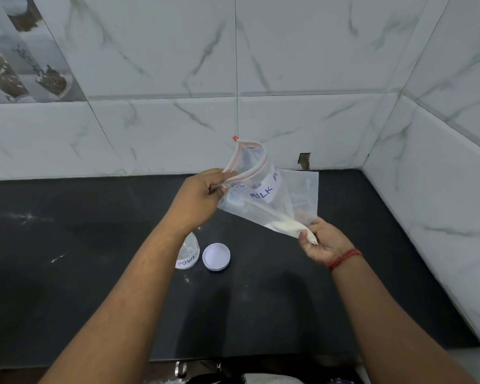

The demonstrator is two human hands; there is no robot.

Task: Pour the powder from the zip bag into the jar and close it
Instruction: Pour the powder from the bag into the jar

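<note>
A clear zip bag [272,195] labelled "MILK" hangs in the air above the black counter [94,259], its red-striped mouth open at the top. My left hand [200,198] pinches the mouth edge. My right hand [320,242] grips the bag's lower corner, where a little white powder [283,225] has gathered. A clear jar [189,252] with a "POWD" label stands on the counter below my left wrist, partly hidden by it. Its white lid [216,256] lies upturned just right of the jar.
White marble-look tiled walls [302,65] close in the counter at the back and on the right. Faint powder smears [25,217] mark the counter at left. The counter's front edge [233,358] runs near the bottom of the view.
</note>
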